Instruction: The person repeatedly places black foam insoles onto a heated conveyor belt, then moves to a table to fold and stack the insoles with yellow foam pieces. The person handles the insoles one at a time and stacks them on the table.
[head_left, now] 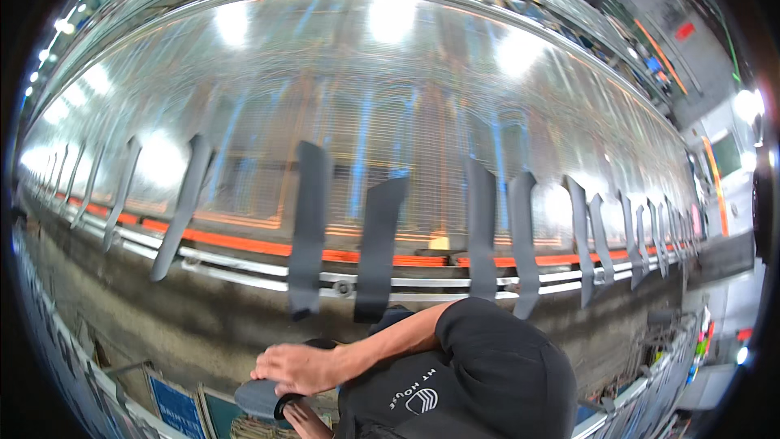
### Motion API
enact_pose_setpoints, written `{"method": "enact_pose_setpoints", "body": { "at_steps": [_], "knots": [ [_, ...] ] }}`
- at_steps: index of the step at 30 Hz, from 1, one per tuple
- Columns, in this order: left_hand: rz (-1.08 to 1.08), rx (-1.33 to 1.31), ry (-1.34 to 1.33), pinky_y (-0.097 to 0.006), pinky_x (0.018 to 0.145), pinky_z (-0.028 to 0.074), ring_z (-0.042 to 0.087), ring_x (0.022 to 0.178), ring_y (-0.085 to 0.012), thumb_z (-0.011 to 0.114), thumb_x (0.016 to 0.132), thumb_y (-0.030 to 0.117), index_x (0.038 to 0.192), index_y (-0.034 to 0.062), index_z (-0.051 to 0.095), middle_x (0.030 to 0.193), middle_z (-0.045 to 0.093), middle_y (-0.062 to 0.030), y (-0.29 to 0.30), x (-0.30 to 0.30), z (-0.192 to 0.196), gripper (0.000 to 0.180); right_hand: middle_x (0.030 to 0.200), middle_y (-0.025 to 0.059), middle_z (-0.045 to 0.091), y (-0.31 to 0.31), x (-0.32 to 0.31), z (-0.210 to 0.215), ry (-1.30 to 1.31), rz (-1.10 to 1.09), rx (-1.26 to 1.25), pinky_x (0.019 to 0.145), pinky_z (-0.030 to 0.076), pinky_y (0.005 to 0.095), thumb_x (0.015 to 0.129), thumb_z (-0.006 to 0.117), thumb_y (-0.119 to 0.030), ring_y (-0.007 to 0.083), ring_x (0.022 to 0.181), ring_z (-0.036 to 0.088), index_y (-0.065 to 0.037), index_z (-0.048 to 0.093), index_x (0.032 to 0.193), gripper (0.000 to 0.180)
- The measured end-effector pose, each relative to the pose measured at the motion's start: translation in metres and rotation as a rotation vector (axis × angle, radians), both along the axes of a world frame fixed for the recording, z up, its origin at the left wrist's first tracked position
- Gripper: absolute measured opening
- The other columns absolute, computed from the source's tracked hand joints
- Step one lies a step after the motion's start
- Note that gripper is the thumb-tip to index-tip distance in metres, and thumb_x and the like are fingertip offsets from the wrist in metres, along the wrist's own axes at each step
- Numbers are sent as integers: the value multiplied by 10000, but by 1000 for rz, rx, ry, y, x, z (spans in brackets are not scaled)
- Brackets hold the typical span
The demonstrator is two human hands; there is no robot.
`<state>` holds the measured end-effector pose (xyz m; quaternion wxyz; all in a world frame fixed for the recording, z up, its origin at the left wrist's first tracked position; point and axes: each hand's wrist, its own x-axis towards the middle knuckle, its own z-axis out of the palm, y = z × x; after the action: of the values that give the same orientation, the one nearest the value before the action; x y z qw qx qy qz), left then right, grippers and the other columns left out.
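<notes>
Low in the head view, my right hand (299,369) reaches across my front to the left. Its fingers are bent and closed over a smooth dark grey piece with a black edge (257,400). My left forearm (305,420) comes up beneath, and its hand is hidden by the grey piece and my right hand. Whether the piece is a glove or a bent strip, I cannot tell. Ahead of me, dark grey strips, such as the nearer strip (309,228) and the one beside it (380,248), lie across the near edge of a long, shiny table (349,114).
Several more grey strips (183,207) continue both ways along the table's edge. A metal rail (244,272) and an orange band (236,241) run along it. A small yellow block (439,242) sits by the band. Below left stands a blue panel (175,406).
</notes>
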<state>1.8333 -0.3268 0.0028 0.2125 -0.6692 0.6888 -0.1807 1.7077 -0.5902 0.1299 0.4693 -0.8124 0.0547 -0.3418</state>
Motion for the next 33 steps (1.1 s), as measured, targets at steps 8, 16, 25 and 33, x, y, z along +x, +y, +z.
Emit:
{"method": "enact_pose_setpoints", "body": {
  "at_steps": [8, 16, 25, 33],
  "knots": [
    [157, 389, -31, -422, 1015, 335, 456, 1181, -295, 453, 841, 208, 1267, -25, 439, 1254, 482, -181, -31, 40, 63, 485, 1001, 128, 544, 66, 107, -32, 255, -84, -561, 766, 454, 319, 739, 561, -140, 222, 877, 547, -11, 556, 883, 193],
    [107, 197, 58, -419, 1060, 279, 409, 1240, -319, 458, 836, 199, 1326, -48, 396, 1318, 447, -197, -13, 135, 85, 553, 847, 92, 527, 78, 191, 25, 196, -78, -261, 696, 505, 334, 773, 611, -141, 244, 881, 569, -36, 596, 793, 108],
    [99, 527, -1148, -396, 936, 395, 539, 898, -256, 374, 924, 358, 1089, 12, 555, 940, 572, -122, -83, 207, 97, 423, 725, 55, 638, -23, 219, 69, 100, -347, 498, 603, 471, 286, 833, 577, -26, 139, 697, 607, -4, 635, 900, 92],
    [221, 808, -2663, -429, 903, 439, 572, 742, -273, 261, 977, 548, 855, 58, 617, 750, 616, -103, -149, 291, 12, 618, 819, 3, 643, -208, 176, -40, -334, -749, 1062, 625, 489, 249, 895, 656, -230, 93, 697, 598, -55, 652, 951, 184]
  ]
}}
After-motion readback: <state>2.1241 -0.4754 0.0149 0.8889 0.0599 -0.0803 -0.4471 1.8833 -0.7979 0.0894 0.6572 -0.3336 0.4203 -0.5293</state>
